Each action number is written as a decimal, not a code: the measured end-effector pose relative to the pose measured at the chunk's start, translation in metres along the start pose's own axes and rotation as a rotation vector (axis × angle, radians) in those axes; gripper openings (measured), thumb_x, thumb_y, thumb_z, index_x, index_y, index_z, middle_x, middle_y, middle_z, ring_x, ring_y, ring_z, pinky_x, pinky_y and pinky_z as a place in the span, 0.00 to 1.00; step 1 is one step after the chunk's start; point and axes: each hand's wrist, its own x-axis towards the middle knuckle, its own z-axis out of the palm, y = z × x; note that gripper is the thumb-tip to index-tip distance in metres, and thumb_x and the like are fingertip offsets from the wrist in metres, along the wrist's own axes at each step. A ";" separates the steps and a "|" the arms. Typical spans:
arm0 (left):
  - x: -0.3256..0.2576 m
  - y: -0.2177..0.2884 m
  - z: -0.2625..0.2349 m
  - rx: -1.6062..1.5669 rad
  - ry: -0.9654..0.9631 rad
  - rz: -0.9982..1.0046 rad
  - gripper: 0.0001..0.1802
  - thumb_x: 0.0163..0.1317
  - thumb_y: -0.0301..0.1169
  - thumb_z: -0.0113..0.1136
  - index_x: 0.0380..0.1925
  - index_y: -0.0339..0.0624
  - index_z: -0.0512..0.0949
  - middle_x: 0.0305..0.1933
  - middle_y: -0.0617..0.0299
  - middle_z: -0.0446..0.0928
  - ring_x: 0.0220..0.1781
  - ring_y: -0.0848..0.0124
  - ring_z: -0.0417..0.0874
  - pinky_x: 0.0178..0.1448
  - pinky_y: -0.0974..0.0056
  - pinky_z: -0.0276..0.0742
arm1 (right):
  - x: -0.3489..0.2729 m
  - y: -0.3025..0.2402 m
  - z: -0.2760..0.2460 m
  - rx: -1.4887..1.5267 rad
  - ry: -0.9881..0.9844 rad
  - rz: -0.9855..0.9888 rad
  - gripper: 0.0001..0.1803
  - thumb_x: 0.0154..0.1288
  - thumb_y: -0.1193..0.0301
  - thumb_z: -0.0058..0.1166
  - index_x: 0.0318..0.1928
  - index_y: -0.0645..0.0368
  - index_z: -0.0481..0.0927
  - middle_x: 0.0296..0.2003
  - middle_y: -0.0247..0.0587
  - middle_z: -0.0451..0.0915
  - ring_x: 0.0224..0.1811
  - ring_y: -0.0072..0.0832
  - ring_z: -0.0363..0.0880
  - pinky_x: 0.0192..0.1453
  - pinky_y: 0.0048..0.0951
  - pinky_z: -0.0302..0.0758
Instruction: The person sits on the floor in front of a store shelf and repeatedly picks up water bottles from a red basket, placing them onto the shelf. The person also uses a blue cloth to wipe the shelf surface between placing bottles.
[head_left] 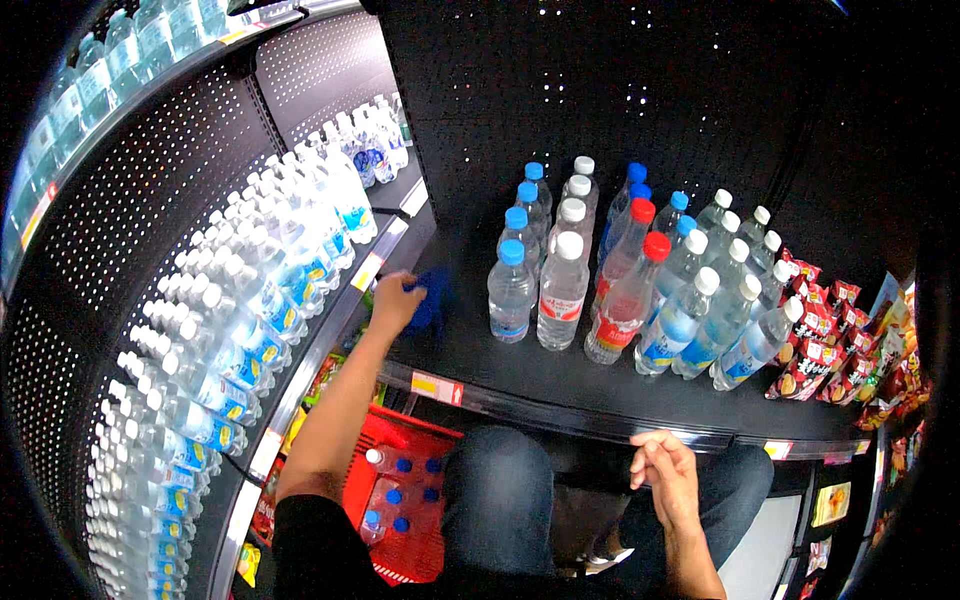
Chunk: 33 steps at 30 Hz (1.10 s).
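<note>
1. At the left end of the dark shelf (465, 365), head view: left hand (395, 304) was stretched out, fingers bent, with a blurred blue object (432, 300) just beside the fingertips.
2. Left grip: couldn't tell whether the fingers were clamped on the blue object or only near it. Smear was maybe motion; its shape didn't read.
3. Right hand (664, 478): fingers loosely curled, not pressed together, nothing visible in them; near the right knee (742, 478), in front of the shelf edge.
4. Step, my read: handling one item left of the light-blue-capped bottles (511, 290). Picking or placing, couldn't say.
5. Next move, I judged, called for a steady left wrist and clearance from that row.
6. Red basket (408, 428) sat below, part hidden by left knee (497, 485) and sleeve (320, 545). Basket bottles (390, 496) showed mostly caps.
7. Dark fisheye rim cut off the snack bags (808, 370) side; right forearm left frame at the bottom.
</note>
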 end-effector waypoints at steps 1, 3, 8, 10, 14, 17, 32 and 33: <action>0.027 0.013 -0.002 -0.089 -0.071 -0.068 0.17 0.54 0.34 0.71 0.42 0.35 0.85 0.43 0.43 0.86 0.49 0.49 0.87 0.56 0.53 0.80 | -0.001 -0.005 -0.006 -0.028 0.032 0.005 0.12 0.79 0.68 0.49 0.48 0.63 0.82 0.27 0.36 0.80 0.23 0.20 0.75 0.31 0.20 0.71; 0.069 0.049 -0.004 -0.235 0.095 0.010 0.18 0.54 0.33 0.71 0.44 0.35 0.83 0.46 0.45 0.85 0.50 0.49 0.86 0.58 0.53 0.79 | -0.003 -0.012 -0.018 -0.061 0.089 -0.017 0.12 0.79 0.69 0.48 0.48 0.65 0.81 0.27 0.37 0.80 0.23 0.21 0.75 0.30 0.21 0.73; 0.186 0.157 -0.037 -0.330 0.637 0.378 0.14 0.55 0.26 0.67 0.42 0.38 0.79 0.44 0.50 0.80 0.52 0.52 0.79 0.60 0.53 0.73 | -0.012 -0.016 -0.039 -0.057 0.200 -0.033 0.12 0.79 0.69 0.49 0.47 0.65 0.81 0.27 0.38 0.80 0.23 0.22 0.76 0.30 0.23 0.76; 0.217 0.199 -0.050 -0.305 0.783 0.499 0.16 0.55 0.28 0.69 0.43 0.37 0.78 0.46 0.47 0.77 0.55 0.49 0.77 0.61 0.52 0.72 | -0.018 -0.011 -0.048 -0.059 0.236 -0.015 0.12 0.79 0.68 0.49 0.46 0.66 0.80 0.27 0.39 0.80 0.24 0.22 0.76 0.30 0.23 0.77; 0.248 0.215 -0.040 -0.134 0.716 0.588 0.17 0.55 0.28 0.69 0.46 0.43 0.79 0.52 0.47 0.74 0.56 0.46 0.74 0.63 0.47 0.72 | -0.018 0.000 -0.050 -0.096 0.285 0.087 0.15 0.79 0.64 0.51 0.46 0.64 0.81 0.27 0.39 0.80 0.24 0.23 0.77 0.32 0.24 0.78; 0.225 0.198 0.008 -0.070 0.543 0.612 0.17 0.56 0.28 0.69 0.46 0.45 0.79 0.52 0.50 0.73 0.59 0.48 0.73 0.63 0.47 0.73 | -0.022 0.012 -0.055 -0.097 0.379 0.122 0.12 0.79 0.66 0.51 0.44 0.63 0.80 0.26 0.37 0.78 0.22 0.22 0.76 0.28 0.24 0.77; 0.169 0.084 0.114 -0.176 0.117 0.288 0.07 0.58 0.22 0.58 0.36 0.39 0.80 0.41 0.47 0.73 0.49 0.48 0.77 0.49 0.48 0.76 | -0.012 0.023 -0.044 -0.119 0.334 0.175 0.13 0.79 0.68 0.49 0.46 0.65 0.81 0.27 0.39 0.80 0.24 0.23 0.77 0.31 0.25 0.79; 0.177 0.094 0.096 -0.180 0.243 0.478 0.09 0.56 0.21 0.59 0.37 0.40 0.80 0.41 0.47 0.73 0.48 0.47 0.76 0.56 0.50 0.72 | -0.014 0.025 -0.044 -0.113 0.345 0.176 0.13 0.79 0.68 0.49 0.46 0.65 0.81 0.27 0.39 0.80 0.24 0.23 0.77 0.31 0.25 0.79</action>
